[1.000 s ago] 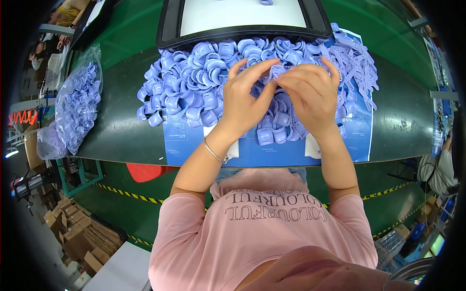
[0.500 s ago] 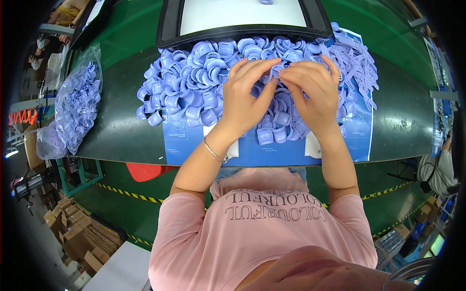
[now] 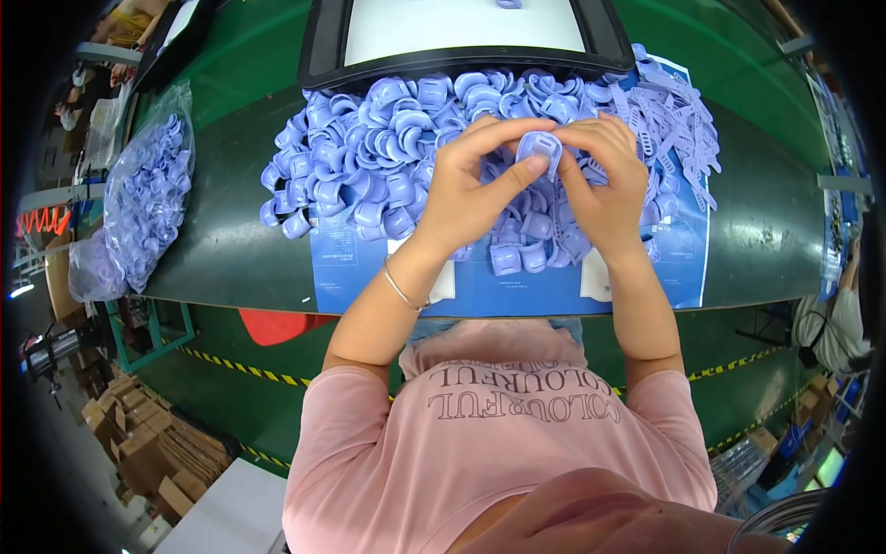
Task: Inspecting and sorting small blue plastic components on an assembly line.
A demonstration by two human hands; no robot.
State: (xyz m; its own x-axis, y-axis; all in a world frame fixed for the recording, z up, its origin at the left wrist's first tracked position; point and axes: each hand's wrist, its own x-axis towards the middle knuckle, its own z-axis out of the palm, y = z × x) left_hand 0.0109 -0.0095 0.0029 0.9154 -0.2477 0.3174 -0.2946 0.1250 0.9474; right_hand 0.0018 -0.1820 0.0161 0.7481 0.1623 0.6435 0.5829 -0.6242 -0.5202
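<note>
A curved lavender plastic piece with a slot (image 3: 541, 145) is held up between my two hands, above the heap. My left hand (image 3: 472, 180) is closed on it, thumb on its near face and fingers along its far edge. From the other side my right hand (image 3: 604, 175) grips the same piece with bent fingers at its right edge; part of that grip is hidden. Under and around both hands lies a large heap of similar curved lavender pieces (image 3: 360, 152). Slotted lavender straps (image 3: 678, 125) form a pile to the right.
A black-rimmed tray (image 3: 461, 60) with a white base stands at the far side, one lavender piece in it. A clear bag of lavender parts (image 3: 152, 203) sits at the table's left end. Blue printed sheets (image 3: 508, 297) lie under the heap on the dark green table (image 3: 235, 198).
The curved piece has turned up into plain view between my hands; before, my fingers mostly hid it. My left thumb now lies on its face, and my right fingers have curled lower.
</note>
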